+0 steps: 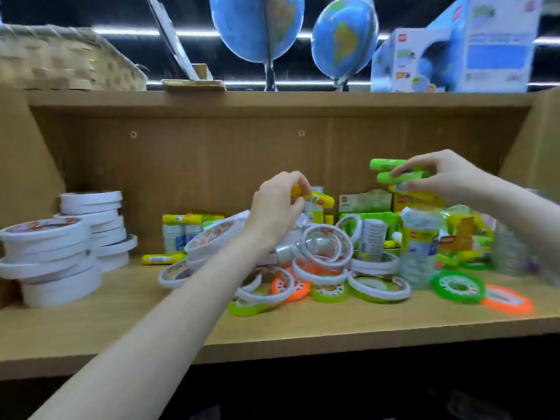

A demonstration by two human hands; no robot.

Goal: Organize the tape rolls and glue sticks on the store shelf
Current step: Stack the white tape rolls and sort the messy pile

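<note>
My left hand [277,204] pinches a yellow glue stick [318,197] above a jumbled heap of tape rolls [321,262] in the middle of the wooden shelf [212,322]. My right hand [439,174] grips two or three green glue sticks [391,171], held level over the boxes at the back right. Two stacks of white tape rolls [60,250] stand at the left. More yellow glue sticks [181,219] lie behind the heap, and one [162,259] lies on the shelf in front of them.
Green and orange tape rolls [457,287] lie flat at the right front. Green and yellow boxes [366,203] and wrapped packs [419,247] crowd the back right. Above the shelf stand two globes [257,28], a woven basket [60,59] and a blue box [472,53].
</note>
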